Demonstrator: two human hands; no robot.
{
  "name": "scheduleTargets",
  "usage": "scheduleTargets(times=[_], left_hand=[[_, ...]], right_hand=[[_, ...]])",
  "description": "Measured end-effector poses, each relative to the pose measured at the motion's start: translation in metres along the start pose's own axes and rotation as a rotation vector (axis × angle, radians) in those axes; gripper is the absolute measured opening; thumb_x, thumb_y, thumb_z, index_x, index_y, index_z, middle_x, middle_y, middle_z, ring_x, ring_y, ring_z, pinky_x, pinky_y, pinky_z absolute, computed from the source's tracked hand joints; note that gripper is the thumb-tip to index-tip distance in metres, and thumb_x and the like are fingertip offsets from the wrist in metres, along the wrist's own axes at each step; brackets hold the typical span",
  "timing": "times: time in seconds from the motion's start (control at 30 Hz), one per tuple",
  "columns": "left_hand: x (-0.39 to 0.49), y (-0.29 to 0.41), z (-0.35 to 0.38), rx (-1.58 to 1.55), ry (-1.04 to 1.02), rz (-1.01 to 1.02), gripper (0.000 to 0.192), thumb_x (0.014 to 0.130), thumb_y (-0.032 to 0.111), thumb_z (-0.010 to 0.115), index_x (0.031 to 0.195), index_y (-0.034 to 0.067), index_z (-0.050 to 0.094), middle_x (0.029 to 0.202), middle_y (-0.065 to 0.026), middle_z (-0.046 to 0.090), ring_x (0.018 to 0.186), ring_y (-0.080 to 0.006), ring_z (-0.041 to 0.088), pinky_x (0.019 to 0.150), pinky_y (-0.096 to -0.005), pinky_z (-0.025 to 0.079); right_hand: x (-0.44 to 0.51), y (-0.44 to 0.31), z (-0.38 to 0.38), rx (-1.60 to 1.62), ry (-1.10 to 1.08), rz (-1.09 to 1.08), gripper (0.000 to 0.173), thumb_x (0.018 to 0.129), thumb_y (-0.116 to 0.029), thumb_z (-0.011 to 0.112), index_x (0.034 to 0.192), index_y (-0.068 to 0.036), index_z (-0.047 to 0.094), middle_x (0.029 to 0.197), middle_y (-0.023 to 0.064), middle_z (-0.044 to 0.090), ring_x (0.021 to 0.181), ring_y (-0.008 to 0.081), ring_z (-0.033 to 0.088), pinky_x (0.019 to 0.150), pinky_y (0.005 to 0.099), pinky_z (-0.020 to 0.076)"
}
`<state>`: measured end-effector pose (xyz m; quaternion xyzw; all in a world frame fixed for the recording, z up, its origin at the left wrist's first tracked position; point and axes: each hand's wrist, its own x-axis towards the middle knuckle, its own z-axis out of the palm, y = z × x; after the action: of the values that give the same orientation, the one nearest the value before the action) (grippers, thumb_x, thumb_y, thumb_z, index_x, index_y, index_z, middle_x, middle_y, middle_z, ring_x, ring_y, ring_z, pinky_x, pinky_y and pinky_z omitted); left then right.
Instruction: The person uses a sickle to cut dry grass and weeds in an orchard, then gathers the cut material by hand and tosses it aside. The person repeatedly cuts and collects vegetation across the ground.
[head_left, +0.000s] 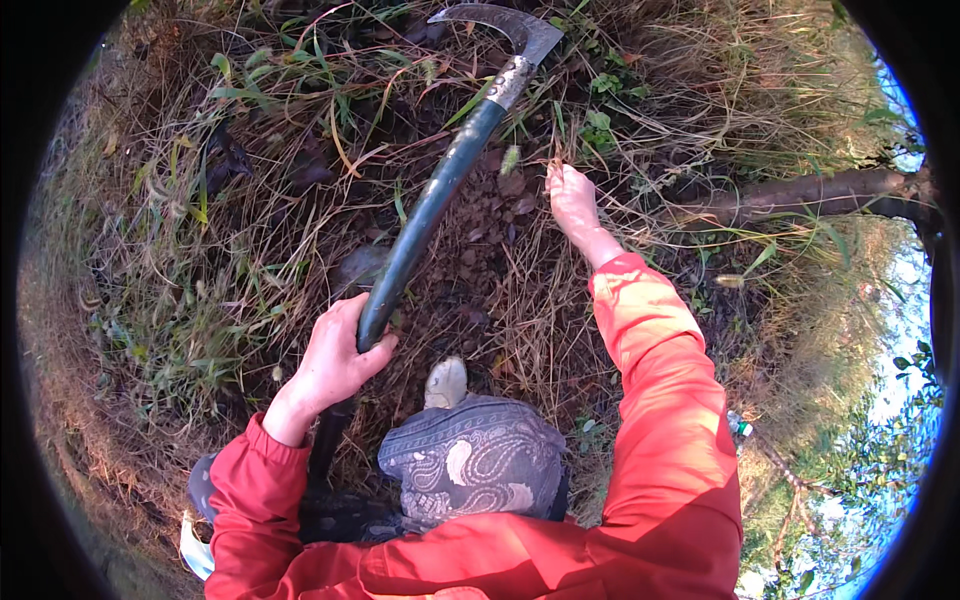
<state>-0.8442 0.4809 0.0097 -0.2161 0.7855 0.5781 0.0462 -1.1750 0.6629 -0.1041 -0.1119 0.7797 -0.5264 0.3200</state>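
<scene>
My left hand (337, 356) is closed around the butt of a long-handled sickle (431, 210), low in the view. Its dark green tubular handle slants up and to the right across a patch of bare soil. At the far end a curved metal blade (517, 28) hooks to the left above the grass, fixed by a riveted socket. To the right of the handle, my right hand (574, 199) is closed on a small bunch of dry grass stems (556, 154). Its fingertips are partly hidden among the stems.
Tangled grass (247, 247) covers the ground. A tree trunk (825, 195) lies across the right side. Below are my paisley-patterned knee (480, 457) and a pale shoe tip (446, 382). A green-capped bottle (739, 425) shows beyond my right sleeve.
</scene>
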Motion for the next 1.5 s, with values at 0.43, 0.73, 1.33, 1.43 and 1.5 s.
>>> scheduleTargets(times=[0.43, 0.73, 1.33, 1.43, 1.5], left_hand=[[-0.017, 0.001, -0.016, 0.060, 0.029, 0.005, 0.026, 0.069, 0.014, 0.066, 0.084, -0.001, 0.052, 0.072, -0.0162, 0.052, 0.075, -0.0356, 0.051, 0.069, -0.0420, 0.042], [-0.012, 0.011, -0.009, 0.063, 0.041, -0.026, 0.025, 0.067, 0.010, 0.067, 0.085, -0.001, 0.053, 0.073, -0.0142, 0.054, 0.073, -0.0332, 0.053, 0.068, -0.0408, 0.043], [-0.007, 0.017, 0.004, -0.016, 0.021, -0.361, 0.018, 0.065, 0.006, 0.063, 0.075, 0.003, 0.048, 0.066, -0.0032, 0.047, 0.057, -0.0123, 0.044, 0.054, -0.0274, 0.038], [-0.006, 0.017, 0.000, 0.012, -0.021, -0.382, 0.020, 0.066, 0.009, 0.066, 0.078, 0.002, 0.051, 0.068, -0.0087, 0.052, 0.063, -0.0240, 0.053, 0.061, -0.0331, 0.043], [-0.006, 0.016, 0.000, -0.030, -0.011, -0.358, 0.021, 0.066, 0.009, 0.066, 0.078, 0.002, 0.051, 0.068, -0.0087, 0.052, 0.063, -0.0240, 0.053, 0.061, -0.0332, 0.043]], right_hand=[[-0.071, -0.064, -0.016, -1.032, -0.019, -0.147, 0.013, 0.092, -0.017, 0.050, 0.087, -0.005, 0.052, 0.079, 0.0080, 0.059, 0.065, 0.0157, 0.057, 0.051, 0.0300, 0.0498], [0.084, -0.064, -0.127, -2.294, 0.121, -0.324, 0.049, 0.087, -0.011, 0.047, 0.134, -0.011, 0.036, 0.144, 0.0067, 0.030, 0.133, 0.0299, 0.028, 0.098, 0.0543, 0.0337], [0.168, -0.065, -0.211, -2.378, 0.102, 0.362, 0.055, 0.093, -0.014, 0.034, 0.146, -0.021, 0.017, 0.137, 0.0018, 0.044, 0.128, 0.0243, 0.037, 0.102, 0.0630, 0.0156], [0.168, -0.062, -0.213, -2.093, -0.077, 0.705, 0.064, 0.082, -0.030, 0.064, 0.138, -0.015, 0.036, 0.134, 0.0047, 0.047, 0.126, 0.0258, 0.040, 0.100, 0.0600, 0.0233], [0.164, -0.056, -0.215, -1.909, 0.038, 0.603, 0.060, 0.076, -0.035, 0.072, 0.125, -0.007, 0.051, 0.128, 0.0127, 0.052, 0.120, 0.0314, 0.047, 0.099, 0.0484, 0.0346]])
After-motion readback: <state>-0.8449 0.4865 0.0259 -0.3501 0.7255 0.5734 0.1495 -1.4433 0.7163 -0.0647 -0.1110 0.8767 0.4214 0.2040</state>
